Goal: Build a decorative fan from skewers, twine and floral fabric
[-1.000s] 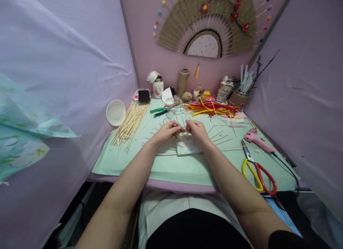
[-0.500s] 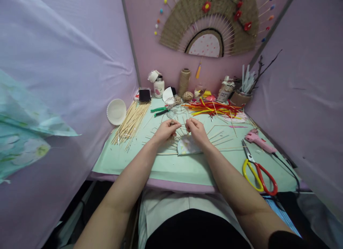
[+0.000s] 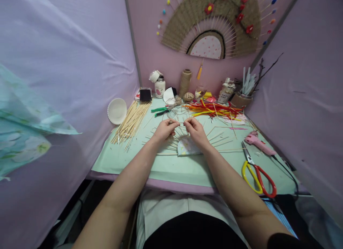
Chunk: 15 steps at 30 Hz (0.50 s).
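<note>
Head view, the only one I had. Left hand [image 3: 164,129] hung over the left part of a spread of thin sticks [image 3: 167,154], thumb and forefinger pressed together. Right hand [image 3: 196,130] faced it, its fingers likewise drawn together, tips just beside the left ones. Sticks fanned out around a half-round cloth piece [image 3: 184,147], which lay on the green table [image 3: 171,170] beneath the right wrist.

My judgement: close work like this called for small fingertip movements, forearms clear of the stick ends, and the cloth piece left flat; a dragged wrist could have shifted thin sticks. Scissors [image 3: 249,159] and glue gun [image 3: 258,144] lay well apart, to the right.

Hard to make out: whatever sat between the fingertips, perhaps a strand; I couldn't tell. Right hand hid part of the cloth piece; left palm was turned out of sight.
</note>
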{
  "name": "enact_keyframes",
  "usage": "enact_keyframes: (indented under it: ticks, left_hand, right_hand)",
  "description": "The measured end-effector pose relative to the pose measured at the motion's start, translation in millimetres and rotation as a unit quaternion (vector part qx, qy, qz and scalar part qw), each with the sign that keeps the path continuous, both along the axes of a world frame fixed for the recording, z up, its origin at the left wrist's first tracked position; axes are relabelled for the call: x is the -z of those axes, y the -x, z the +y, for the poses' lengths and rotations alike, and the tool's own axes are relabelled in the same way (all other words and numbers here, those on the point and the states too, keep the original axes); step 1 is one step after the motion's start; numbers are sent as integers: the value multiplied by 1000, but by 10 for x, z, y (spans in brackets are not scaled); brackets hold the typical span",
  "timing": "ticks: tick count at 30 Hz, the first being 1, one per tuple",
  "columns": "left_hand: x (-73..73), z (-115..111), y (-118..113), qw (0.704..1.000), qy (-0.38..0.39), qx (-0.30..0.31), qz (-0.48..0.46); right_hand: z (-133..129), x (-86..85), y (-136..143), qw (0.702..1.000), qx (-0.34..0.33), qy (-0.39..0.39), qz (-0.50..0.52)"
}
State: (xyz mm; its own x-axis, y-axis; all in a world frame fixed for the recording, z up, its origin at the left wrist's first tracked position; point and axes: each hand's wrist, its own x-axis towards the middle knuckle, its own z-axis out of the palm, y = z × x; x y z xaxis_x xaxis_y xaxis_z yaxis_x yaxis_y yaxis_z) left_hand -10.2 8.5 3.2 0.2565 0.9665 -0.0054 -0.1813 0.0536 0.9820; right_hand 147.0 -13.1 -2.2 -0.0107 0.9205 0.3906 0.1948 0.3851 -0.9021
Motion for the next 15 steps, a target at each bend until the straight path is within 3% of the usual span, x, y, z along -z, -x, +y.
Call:
enact_keyframes:
  ticks: [15]
  left_hand:
    - [-55,-52,4,997,-14,-36,72]
  right_hand:
    - [1,17,45,998,-25,16,51]
